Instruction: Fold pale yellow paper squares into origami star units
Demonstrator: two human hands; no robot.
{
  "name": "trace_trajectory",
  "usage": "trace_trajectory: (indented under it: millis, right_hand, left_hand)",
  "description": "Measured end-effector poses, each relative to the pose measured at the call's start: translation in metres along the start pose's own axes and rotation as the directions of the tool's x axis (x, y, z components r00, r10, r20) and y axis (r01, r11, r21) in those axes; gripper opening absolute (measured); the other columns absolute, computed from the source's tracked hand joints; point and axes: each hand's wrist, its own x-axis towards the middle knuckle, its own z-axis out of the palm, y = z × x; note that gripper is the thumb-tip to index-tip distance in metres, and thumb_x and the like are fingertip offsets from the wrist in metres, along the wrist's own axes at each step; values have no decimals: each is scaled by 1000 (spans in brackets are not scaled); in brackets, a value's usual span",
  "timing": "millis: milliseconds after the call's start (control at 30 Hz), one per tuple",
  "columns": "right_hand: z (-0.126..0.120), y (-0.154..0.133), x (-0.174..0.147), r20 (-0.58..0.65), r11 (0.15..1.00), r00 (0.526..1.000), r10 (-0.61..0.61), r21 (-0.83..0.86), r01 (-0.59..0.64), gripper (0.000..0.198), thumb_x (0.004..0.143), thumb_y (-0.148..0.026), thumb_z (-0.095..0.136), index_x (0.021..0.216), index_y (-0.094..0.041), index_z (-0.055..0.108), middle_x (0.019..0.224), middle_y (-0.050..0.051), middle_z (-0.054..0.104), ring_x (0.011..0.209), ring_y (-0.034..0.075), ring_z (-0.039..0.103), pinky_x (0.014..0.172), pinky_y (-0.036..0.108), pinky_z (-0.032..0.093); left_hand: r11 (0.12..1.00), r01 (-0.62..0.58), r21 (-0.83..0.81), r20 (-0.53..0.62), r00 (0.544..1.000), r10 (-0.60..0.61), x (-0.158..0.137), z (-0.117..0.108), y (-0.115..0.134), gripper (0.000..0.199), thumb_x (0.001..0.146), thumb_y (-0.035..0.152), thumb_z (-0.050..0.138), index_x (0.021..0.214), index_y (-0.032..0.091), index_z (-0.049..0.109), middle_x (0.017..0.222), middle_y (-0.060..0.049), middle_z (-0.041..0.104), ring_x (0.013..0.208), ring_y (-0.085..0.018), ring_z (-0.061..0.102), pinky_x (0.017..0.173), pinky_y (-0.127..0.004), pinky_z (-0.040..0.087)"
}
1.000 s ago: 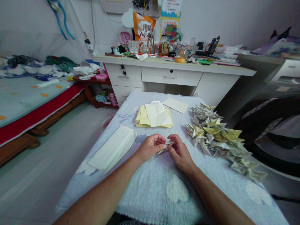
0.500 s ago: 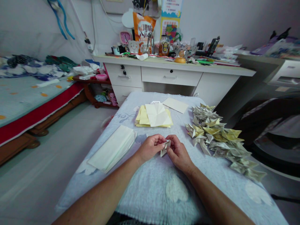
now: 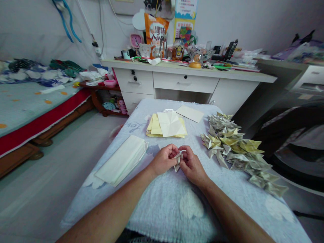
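Note:
A small folded piece of paper [image 3: 178,163] is pinched between my two hands over the middle of the cloth-covered table [image 3: 152,209]. My left hand [image 3: 164,158] closes on its left side, and my right hand [image 3: 191,164] grips its right side. Fingers hide part of the folds. To the right lies a heap of folded paper shapes [image 3: 238,152], grey and yellow with pointed ends. Beyond my hands sits a stack of yellow paper sheets [image 3: 154,126], topped by a creased white sheet [image 3: 170,124]. Left of my forearm is a pile of long pale paper strips [image 3: 123,160].
A pale card [image 3: 189,113] lies near the table's far edge. Behind stands a white desk [image 3: 186,82] crowded with jars, a pink clock [image 3: 136,40] and an orange bag [image 3: 155,33]. A bed [image 3: 37,108] is at left, a washing machine [image 3: 310,79] at right.
The folded paper has shifted slightly down and left and is turned a little between my fingers. Both hands keep their hold; the piles look unchanged.

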Motion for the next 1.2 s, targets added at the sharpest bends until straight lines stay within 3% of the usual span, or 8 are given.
trace_trajectory:
  millis: [367,667,1200]
  right_hand:
    - [-1,0,0,8,1000,1000,-14,6,14,31,82,-11,45,110,-22,41,62,-8,46,53,10,45,52,20,31]
    - [0,1,1,16,1000,1000,-12,12,12,34,81,-10,45,112,-22,40,67,-7,53,55,11,48,52,20,33]
    - [0,0,0,11,999,1000,-19,26,19,30,83,-15,46,111,-22,40,61,-9,45,52,10,46,50,19,31]
  left_hand:
    - [1000,-4,10,-23,1000,4,-1,2,1,20,66,10,53,84,17,47,69,5,48,60,-7,45,54,-20,35]
    - [1000,5,22,-12,1000,-4,-1,0,2,22,65,10,52,85,17,47,70,5,51,60,-8,48,54,-20,38]
    - [999,18,-45,1,1000,-18,-2,-1,4,23,66,11,56,86,17,49,67,5,55,58,-9,51,54,-20,36]
